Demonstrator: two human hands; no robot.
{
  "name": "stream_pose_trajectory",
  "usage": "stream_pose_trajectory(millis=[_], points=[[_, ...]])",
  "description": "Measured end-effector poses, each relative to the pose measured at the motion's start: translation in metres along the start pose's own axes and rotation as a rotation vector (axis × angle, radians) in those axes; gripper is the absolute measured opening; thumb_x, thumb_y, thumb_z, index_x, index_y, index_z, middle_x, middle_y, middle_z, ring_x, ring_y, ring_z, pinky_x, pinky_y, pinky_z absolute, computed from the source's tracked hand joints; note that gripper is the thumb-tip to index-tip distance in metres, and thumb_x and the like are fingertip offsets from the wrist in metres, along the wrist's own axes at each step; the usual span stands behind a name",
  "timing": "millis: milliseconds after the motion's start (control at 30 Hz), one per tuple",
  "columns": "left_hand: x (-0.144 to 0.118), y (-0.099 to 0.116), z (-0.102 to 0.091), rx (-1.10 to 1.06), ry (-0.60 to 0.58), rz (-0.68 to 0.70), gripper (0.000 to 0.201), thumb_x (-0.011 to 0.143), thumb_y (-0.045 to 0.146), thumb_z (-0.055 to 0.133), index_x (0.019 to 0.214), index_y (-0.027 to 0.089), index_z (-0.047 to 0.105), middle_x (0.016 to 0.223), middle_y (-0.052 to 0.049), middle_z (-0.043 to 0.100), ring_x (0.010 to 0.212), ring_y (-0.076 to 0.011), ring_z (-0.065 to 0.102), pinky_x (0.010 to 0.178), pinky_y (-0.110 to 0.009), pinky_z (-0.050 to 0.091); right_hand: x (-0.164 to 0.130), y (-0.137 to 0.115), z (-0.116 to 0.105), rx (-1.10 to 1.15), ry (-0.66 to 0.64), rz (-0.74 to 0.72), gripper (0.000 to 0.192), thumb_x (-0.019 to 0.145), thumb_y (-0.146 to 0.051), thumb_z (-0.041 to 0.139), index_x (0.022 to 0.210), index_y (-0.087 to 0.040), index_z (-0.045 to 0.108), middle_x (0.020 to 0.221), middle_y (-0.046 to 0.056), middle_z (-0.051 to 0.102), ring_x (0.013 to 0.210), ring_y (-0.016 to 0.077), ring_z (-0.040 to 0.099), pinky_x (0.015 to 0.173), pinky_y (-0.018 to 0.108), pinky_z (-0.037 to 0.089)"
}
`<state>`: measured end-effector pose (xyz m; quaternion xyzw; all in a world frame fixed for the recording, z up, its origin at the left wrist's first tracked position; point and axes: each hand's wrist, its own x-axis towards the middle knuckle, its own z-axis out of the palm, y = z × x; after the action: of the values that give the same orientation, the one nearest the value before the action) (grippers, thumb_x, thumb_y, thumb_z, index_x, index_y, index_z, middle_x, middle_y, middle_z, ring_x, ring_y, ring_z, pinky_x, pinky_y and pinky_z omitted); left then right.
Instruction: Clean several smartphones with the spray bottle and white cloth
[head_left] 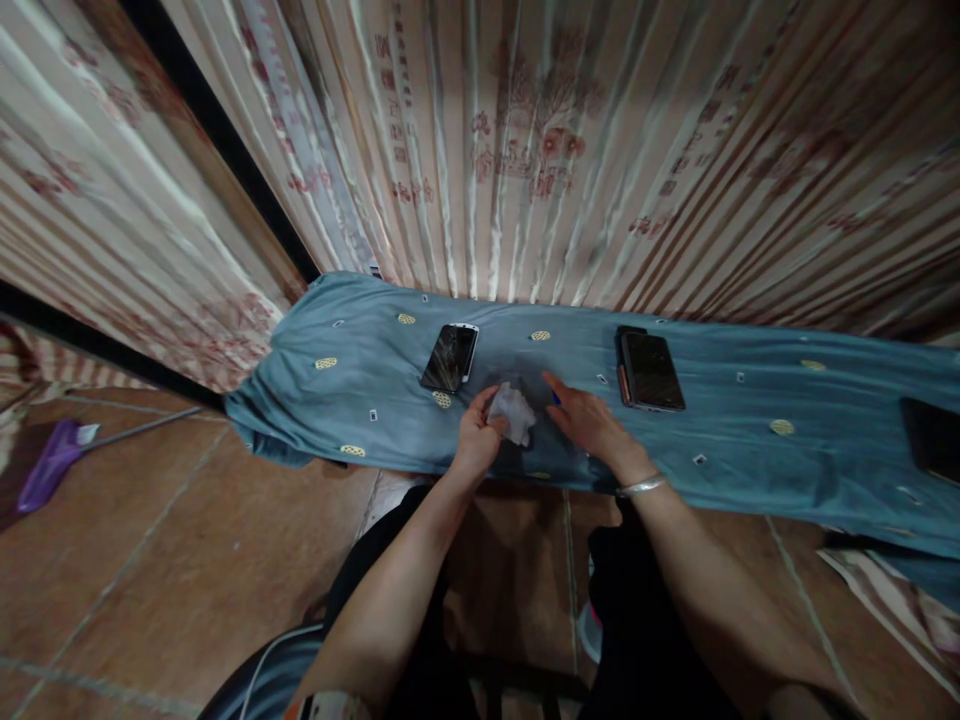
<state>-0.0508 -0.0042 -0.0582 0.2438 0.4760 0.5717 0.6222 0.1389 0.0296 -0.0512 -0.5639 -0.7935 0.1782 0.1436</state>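
Observation:
My left hand (480,435) is closed on a crumpled whitish tissue or thin cloth (513,413), held above the blue patterned cloth (375,385). To its right, my right hand (591,425) has its index finger stretched forward. A small blue thing (556,398) shows at its fingers; its kind I cannot make out. Beyond my left hand lies a dark-screened phone (450,357) with a white edge beside it. To the right of my right hand is another dark phone (654,370), next to a second dark, flat thing.
A dark flat object (932,438) lies at the cloth's far right. Pleated curtains (525,150) hang right behind the covered surface. A black pole (225,140) stands at the left. On the tiled floor (127,500) lies a purple broom or dustpan (51,465).

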Motion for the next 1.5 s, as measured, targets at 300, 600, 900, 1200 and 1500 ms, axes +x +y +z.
stream_pose_trajectory(millis=[300,600,900,1200,1500], points=[[-0.004,0.007,-0.004,-0.073,0.012,-0.082,0.046,0.058,0.031,0.082,0.099,0.015,0.067,0.083,-0.004,0.071,0.068,-0.0157,0.062,0.059,-0.027,0.050,0.014,0.027,0.003,-0.152,0.116,0.102,0.065,0.088,-0.019,0.060,0.149,-0.008,0.040,0.127,0.027,0.064,0.119,0.0372,0.061,0.103,0.052,0.045],[-0.001,0.013,-0.002,-0.153,-0.058,-0.103,0.034,0.073,0.043,0.071,0.090,0.013,0.072,0.080,-0.007,0.072,0.068,-0.0173,0.064,0.059,-0.026,0.048,0.009,-0.031,0.035,1.186,0.015,0.287,0.044,0.085,-0.062,0.056,0.102,-0.023,0.069,0.101,0.006,0.076,0.100,0.0232,0.070,0.093,0.040,0.055],[-0.003,0.013,-0.005,-0.095,-0.033,-0.068,0.032,0.071,0.036,0.075,0.093,0.013,0.070,0.082,-0.004,0.071,0.066,-0.0148,0.061,0.059,-0.026,0.049,-0.006,-0.056,0.038,1.731,-0.115,0.481,0.012,0.084,-0.031,0.062,0.092,-0.025,0.069,0.097,0.003,0.075,0.094,0.0204,0.071,0.092,0.038,0.058],[0.030,0.017,-0.029,0.574,0.171,0.386,0.044,0.074,0.021,0.067,0.117,0.018,0.063,0.109,-0.011,0.069,0.106,-0.0247,0.063,0.093,-0.038,0.050,-0.009,-0.042,0.031,1.774,-0.057,0.542,0.012,0.082,-0.025,0.062,0.093,-0.023,0.068,0.098,0.006,0.076,0.095,0.0224,0.073,0.093,0.041,0.060],[0.065,0.033,-0.049,1.107,0.367,0.426,0.087,0.072,0.025,0.075,0.148,0.007,0.038,0.158,-0.026,0.034,0.150,-0.0363,0.026,0.121,-0.047,0.023,-0.026,-0.042,0.020,1.786,-0.100,0.497,0.021,0.077,-0.028,0.075,0.097,-0.021,0.069,0.095,0.004,0.079,0.095,0.0220,0.075,0.092,0.037,0.061]])
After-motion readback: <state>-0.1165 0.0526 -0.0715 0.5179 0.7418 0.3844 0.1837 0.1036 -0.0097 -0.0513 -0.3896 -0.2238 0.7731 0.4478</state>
